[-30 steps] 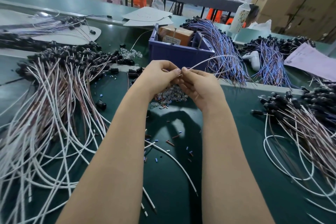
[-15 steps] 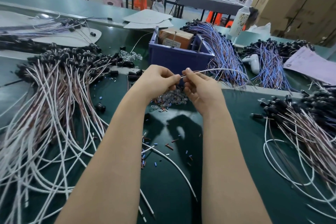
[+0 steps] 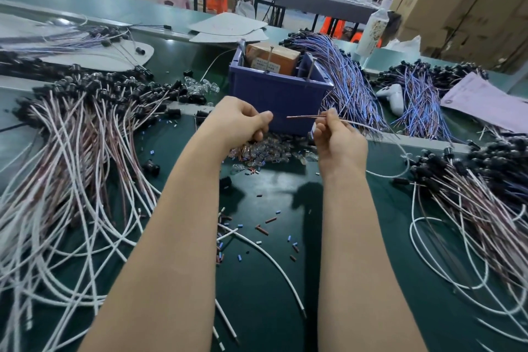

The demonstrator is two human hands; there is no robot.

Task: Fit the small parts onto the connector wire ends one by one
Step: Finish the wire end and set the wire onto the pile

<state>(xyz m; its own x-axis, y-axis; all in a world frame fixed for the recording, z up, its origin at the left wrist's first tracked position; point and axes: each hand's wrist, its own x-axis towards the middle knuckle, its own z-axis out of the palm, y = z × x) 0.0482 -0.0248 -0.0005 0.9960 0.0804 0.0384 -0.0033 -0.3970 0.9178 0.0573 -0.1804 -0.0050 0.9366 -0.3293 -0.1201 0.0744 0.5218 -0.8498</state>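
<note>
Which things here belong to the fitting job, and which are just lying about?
In the job: right hand pinching the wire; left hand, curled; clear small parts pile; wire bundle.
Lying about: blue bin; white bottle; paper sheet; cut scraps.

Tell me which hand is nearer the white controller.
Right. The right hand sits just left of the white controller; the left hand is farther left, across the blue bin's front.

Wire: one, in right hand
Bin: one, beyond left hand
Blue bundles: two, beyond right hand
White heaps: two, one outside each hand
Bottle: one
Clear parts: too many to count
</note>
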